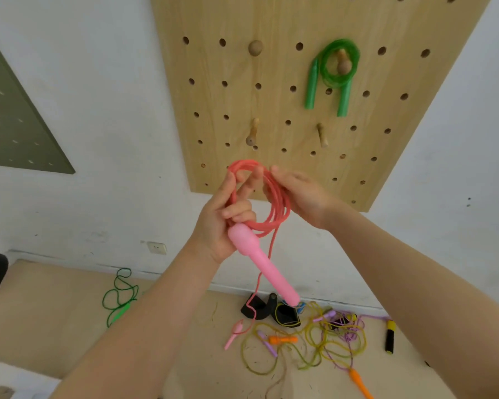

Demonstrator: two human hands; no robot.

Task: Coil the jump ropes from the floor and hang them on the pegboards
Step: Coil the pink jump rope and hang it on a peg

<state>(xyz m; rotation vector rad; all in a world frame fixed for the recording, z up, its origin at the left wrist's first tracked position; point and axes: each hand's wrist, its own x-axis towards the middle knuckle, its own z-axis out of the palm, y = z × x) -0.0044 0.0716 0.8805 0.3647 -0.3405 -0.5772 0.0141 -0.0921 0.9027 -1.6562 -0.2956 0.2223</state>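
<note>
Left hand (225, 223) grips pink jump rope (274, 208) coil and pink handle (260, 263), fingers curled round loops. Right hand (300, 197) guides loops, fingers round cord, grip partly hidden. Rope tail hangs to second pink handle (234, 334) on floor. Step: coiling, likely unfinished. Next: wind tail, hang on free peg (252, 135) of wooden pegboard (213, 24), left of hung green jump rope (333, 73).

2 bare forearms, left grip (222, 223), right grip (300, 197), no sleeves, rings or watch
</note>
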